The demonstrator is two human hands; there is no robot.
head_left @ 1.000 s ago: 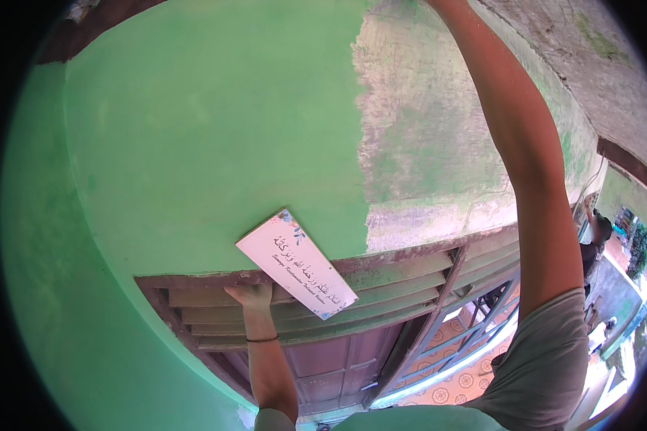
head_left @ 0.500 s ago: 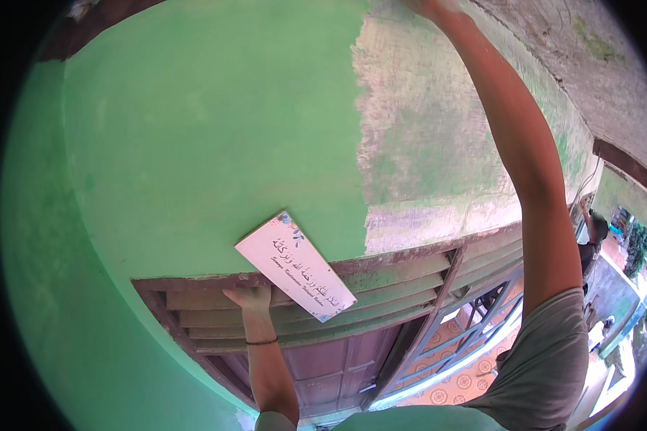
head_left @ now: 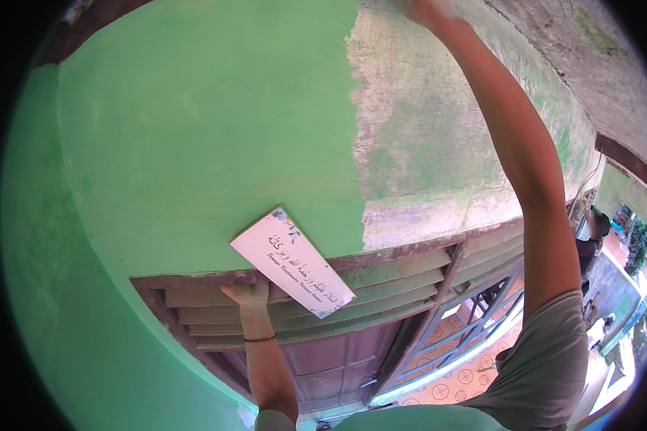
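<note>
My left hand (head_left: 247,293) is at the louvred vent above the door, its fingers hooked around the upper wooden slat (head_left: 208,297). A bracelet circles that wrist. Just right of it hangs a tilted white sign (head_left: 292,262) with flower corners and dark lettering, across the vent's top frame. My right arm stretches high up, and my right hand (head_left: 430,10) is at the top edge of the view against the wall's pale patch (head_left: 424,122). Its fingers are cut off and blurred, so anything in them is hidden. Smooth green paint (head_left: 216,129) covers the wall to the left.
Below the vent are a brown panelled door (head_left: 338,366) and windows (head_left: 449,337) with patterned floor tiles behind them. A rough concrete overhang (head_left: 589,57) runs along the upper right. Another person (head_left: 593,233) in a dark cap is at the far right, near a hanging cable (head_left: 588,183).
My right hand has shifted slightly left along the top of the wall, and the view has moved a little. My left hand keeps its place on the slat.
</note>
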